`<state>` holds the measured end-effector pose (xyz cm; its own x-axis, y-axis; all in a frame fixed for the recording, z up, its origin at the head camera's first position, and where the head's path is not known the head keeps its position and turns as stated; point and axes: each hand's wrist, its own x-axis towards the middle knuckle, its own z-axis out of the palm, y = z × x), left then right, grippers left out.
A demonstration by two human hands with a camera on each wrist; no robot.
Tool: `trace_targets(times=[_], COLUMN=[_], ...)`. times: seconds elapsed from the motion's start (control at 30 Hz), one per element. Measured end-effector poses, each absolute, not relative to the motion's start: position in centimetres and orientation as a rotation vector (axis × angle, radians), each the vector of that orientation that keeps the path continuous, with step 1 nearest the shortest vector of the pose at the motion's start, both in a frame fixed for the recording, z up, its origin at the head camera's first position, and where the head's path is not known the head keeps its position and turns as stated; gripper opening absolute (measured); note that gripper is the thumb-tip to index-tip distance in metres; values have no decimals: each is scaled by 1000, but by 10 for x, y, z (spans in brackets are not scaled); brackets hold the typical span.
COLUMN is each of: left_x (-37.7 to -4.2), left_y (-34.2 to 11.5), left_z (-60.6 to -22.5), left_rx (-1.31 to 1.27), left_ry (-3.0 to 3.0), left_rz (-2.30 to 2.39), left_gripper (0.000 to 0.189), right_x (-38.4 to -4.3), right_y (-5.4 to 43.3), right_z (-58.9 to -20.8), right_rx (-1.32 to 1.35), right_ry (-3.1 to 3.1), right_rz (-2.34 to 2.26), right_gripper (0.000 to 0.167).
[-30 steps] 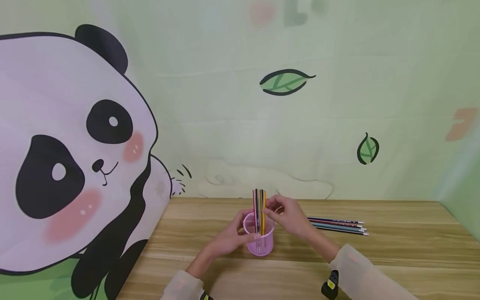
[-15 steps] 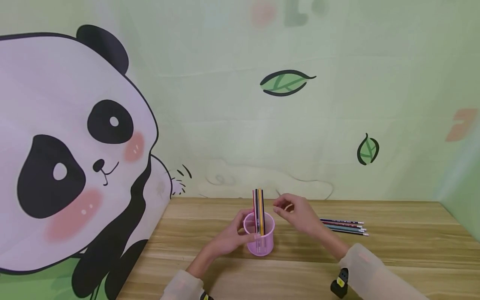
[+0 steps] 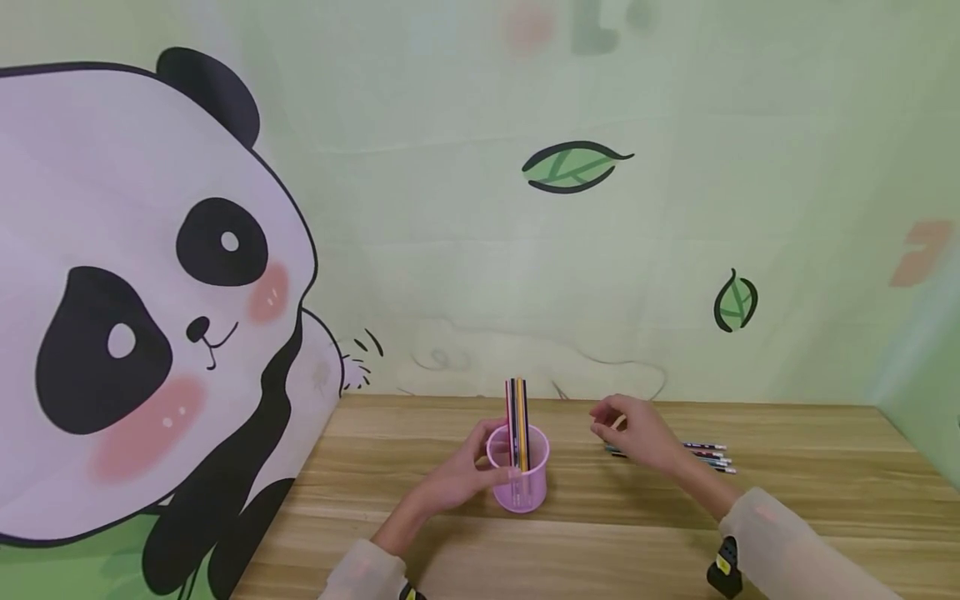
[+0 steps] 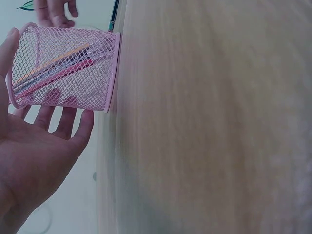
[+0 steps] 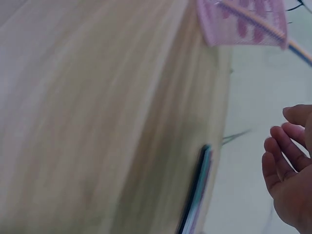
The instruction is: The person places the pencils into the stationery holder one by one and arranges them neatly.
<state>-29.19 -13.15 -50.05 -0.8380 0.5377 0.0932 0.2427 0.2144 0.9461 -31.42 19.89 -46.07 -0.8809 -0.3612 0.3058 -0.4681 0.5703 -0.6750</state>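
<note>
A pink mesh pencil cup (image 3: 534,493) stands upright on the wooden table, with several pencils (image 3: 517,417) leaning together inside it. My left hand (image 3: 459,477) holds the cup from its left side, thumb at the near rim. In the left wrist view, that hand's fingers (image 4: 84,127) reach round the mesh wall. My right hand (image 3: 637,429) is in the air to the right of the cup, fingers loosely bent, holding nothing. Beneath and behind it, several dark and teal pencils (image 3: 708,456) lie on the table, partly covered by the hand in the head view.
The wooden table (image 3: 600,550) runs back to a pale green backdrop (image 3: 450,208) printed with a panda and leaves. Both wrists wear a small black device (image 3: 724,568).
My right hand has let go of a yellow pencil in the cup and moved right, over the loose pencils. My left hand has stayed on the cup.
</note>
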Motion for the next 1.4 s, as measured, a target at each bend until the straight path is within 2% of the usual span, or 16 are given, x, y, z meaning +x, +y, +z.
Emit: trace_targets(times=[0.5, 1.4], left_x=[-291, -291], left_y=[-130, -133], left_z=[-500, -502], left_rx=[730, 738], left_ry=[2232, 2241], left_rz=[1662, 1655], left_gripper=[73, 72], right_x=[-310, -306], right_y=[230, 229], right_z=[-503, -510], right_rx=[732, 822], right_ry=[-2757, -2774], right_rz=[921, 935], right_gripper=[10, 14])
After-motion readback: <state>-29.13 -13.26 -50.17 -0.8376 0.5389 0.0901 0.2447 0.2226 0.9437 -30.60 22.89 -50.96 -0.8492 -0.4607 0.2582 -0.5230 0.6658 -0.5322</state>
